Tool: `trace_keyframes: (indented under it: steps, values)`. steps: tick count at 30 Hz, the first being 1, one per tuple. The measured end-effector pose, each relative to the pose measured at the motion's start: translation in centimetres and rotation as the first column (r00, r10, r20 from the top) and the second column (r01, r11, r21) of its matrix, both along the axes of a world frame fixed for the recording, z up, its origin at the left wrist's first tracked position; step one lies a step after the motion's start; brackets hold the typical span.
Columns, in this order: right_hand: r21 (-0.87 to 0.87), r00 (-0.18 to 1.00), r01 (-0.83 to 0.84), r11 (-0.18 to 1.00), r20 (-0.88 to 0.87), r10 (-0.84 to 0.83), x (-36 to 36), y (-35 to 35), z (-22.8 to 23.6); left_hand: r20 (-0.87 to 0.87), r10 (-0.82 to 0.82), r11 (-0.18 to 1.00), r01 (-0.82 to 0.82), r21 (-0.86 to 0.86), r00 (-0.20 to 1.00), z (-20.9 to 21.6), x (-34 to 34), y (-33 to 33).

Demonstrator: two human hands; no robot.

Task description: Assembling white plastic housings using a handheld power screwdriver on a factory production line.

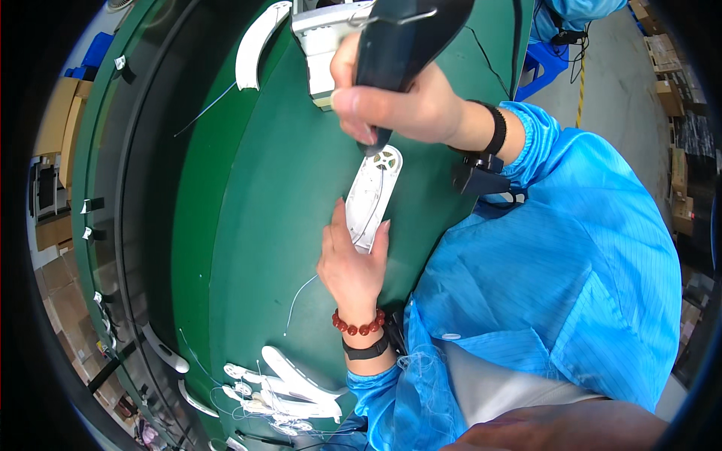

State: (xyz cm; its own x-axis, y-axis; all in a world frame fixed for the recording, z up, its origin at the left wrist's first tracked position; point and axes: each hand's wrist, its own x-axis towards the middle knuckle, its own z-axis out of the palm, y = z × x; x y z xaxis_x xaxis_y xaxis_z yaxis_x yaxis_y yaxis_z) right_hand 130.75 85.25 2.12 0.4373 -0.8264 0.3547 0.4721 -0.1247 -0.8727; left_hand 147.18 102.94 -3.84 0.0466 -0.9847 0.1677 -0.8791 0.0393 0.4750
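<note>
A long white plastic housing [368, 194] with rounded ends lies on the green work table [256, 218]. A thin wire runs along its inside, and a round spoked part fills its far end. My left hand [351, 267] grips the housing's near end, thumb on one side and fingers on the other. Above the far end, my right hand [421, 105] is wrapped round a black electric screwdriver [402, 45] with a metal hanging loop. The screwdriver's lower end points down at the spoked part; its bit is hidden, so contact cannot be made out.
A curved white cover [259, 45] and a white boxy device [320, 68] stand at the far side. Several white parts with thin wires [289, 391] lie piled near the lower edge. A dark channel [147, 188] runs along the left. A blue stool [545, 71] stands at the upper right.
</note>
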Motion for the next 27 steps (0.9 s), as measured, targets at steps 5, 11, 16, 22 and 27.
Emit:
trace_keyframes:
  steps: [5, 11, 16, 22, 27]
  values:
    - [0.019, 0.994, -0.056, 0.998, -0.094, 0.057, 1.3, 0.7, -0.6, -0.054, 0.077, 0.983, -0.067, 0.170, 0.996, 1.2, 0.2, 0.6]
    - [0.057, 0.992, -0.052, 0.997, -0.112, 0.058, 2.1, 2.0, -0.9, -0.035, 0.037, 0.994, -0.033, 0.100, 0.999, 0.1, 1.1, 1.7]
    - [0.031, 0.992, -0.059, 0.998, -0.113, 0.062, 2.6, 2.3, -1.5, 0.010, 0.017, 1.000, -0.017, 0.023, 1.000, -0.2, 1.5, 2.4]
    - [0.091, 0.993, -0.037, 0.995, -0.112, 0.047, 3.2, 1.9, -1.4, 0.020, 0.007, 1.000, -0.007, -0.003, 1.000, 0.1, 1.8, 2.2]
    - [0.084, 0.989, -0.027, 0.996, -0.141, 0.038, 3.7, 2.6, -1.1, 0.022, -0.002, 0.998, 0.003, -0.055, 1.000, -0.3, 2.2, 2.5]
